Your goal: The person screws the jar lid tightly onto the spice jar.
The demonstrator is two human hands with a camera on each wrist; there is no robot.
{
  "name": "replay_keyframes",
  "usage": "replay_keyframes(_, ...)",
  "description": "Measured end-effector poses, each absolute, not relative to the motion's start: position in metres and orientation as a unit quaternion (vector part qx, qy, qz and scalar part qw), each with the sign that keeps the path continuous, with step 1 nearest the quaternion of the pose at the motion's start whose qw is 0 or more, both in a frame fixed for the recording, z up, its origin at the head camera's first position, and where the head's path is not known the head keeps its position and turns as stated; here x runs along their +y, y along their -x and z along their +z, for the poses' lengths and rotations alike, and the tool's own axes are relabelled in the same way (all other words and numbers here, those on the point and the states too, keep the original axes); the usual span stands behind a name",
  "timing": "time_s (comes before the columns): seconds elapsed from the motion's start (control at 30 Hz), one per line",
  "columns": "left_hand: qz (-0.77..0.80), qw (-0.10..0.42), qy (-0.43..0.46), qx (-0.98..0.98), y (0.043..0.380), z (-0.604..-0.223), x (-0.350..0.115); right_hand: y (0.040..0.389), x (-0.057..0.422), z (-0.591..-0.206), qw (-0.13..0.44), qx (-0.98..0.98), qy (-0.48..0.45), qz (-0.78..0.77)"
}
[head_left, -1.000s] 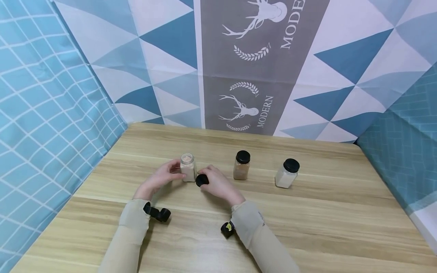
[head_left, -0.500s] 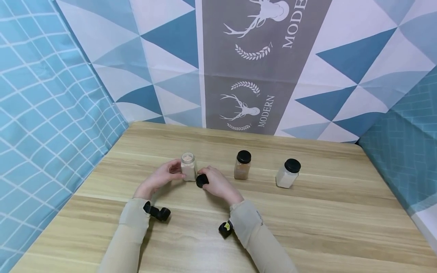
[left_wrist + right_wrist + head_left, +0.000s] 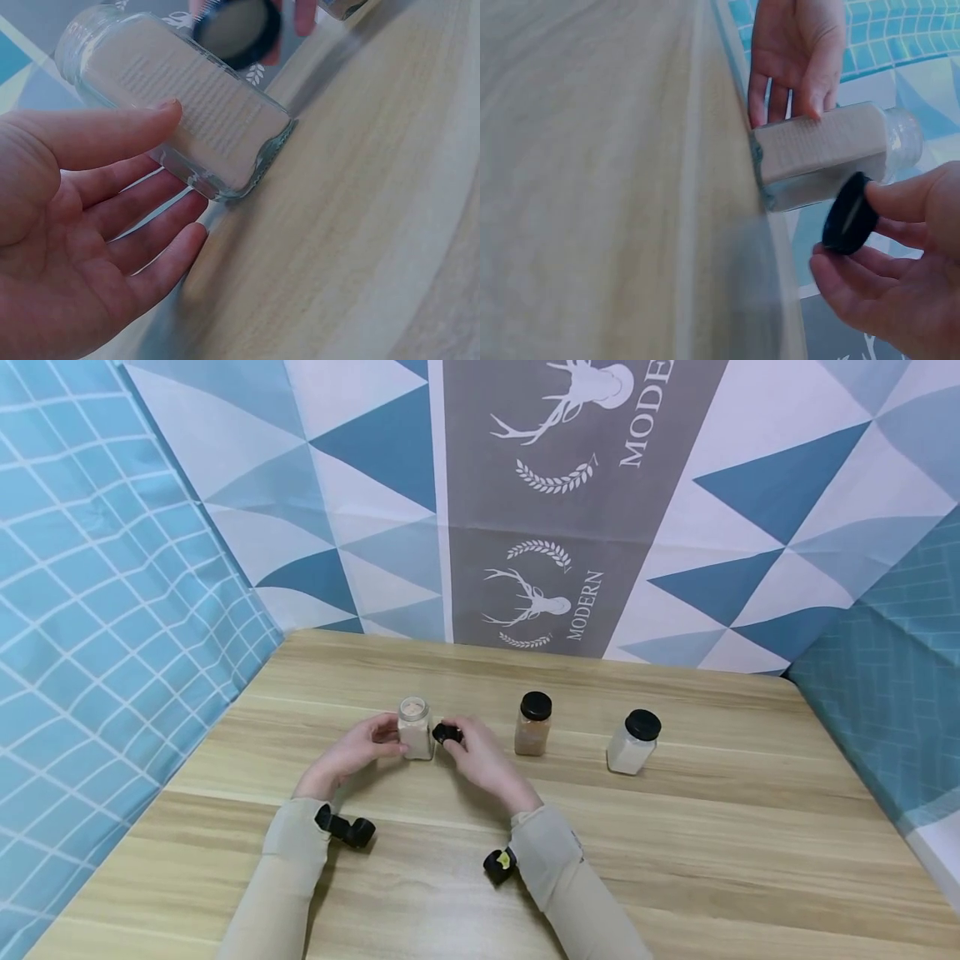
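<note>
An uncapped glass jar (image 3: 416, 740) of pale powder stands upright on the wooden table, left of the middle. My left hand (image 3: 358, 750) holds it from the left side; in the left wrist view the thumb lies across the printed face of the jar (image 3: 202, 109) and the fingers are behind it. Just right of the jar, my right hand (image 3: 482, 758) pinches a black screw lid (image 3: 446, 732) between thumb and fingers. The right wrist view shows the lid (image 3: 851, 215) tilted on edge beside the jar, raised off the table.
Two more jars with black lids stand to the right: one with brown powder (image 3: 532, 724), the other with white contents (image 3: 633, 742). A patterned cloth wall (image 3: 525, 527) rises behind the table (image 3: 712, 852), and blue tiled cloth (image 3: 112, 610) borders the left side.
My right hand has lifted the black lid from the table beside the jar and tilted it. The left hand and the jar stay in place.
</note>
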State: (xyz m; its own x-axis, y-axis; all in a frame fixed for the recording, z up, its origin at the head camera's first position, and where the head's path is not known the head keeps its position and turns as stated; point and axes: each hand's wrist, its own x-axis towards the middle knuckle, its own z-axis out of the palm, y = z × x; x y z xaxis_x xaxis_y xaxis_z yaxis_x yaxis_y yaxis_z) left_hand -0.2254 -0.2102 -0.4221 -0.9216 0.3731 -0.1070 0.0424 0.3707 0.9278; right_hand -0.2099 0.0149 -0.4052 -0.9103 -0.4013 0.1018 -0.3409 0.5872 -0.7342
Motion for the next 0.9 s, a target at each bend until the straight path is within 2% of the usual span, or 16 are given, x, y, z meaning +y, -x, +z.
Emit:
replay_keyframes(0.27, 0.556, 0.15, -0.122, 0.808, 0.225, -0.422, -0.209, 0.212, 0.012, -0.397, -0.012, 0.854, 0.182, -0.487)
replay_keyframes(0.5, 0.549, 0.145, -0.129, 0.813, 0.224, -0.422, -0.208, 0.212, 0.007, -0.388, -0.024, 0.838, 0.173, -0.517)
replay_keyframes(0.9, 0.558, 0.147, -0.128, 0.806, 0.225, -0.422, -0.208, 0.21, -0.009, -0.376, -0.05, 0.825, 0.214, -0.52)
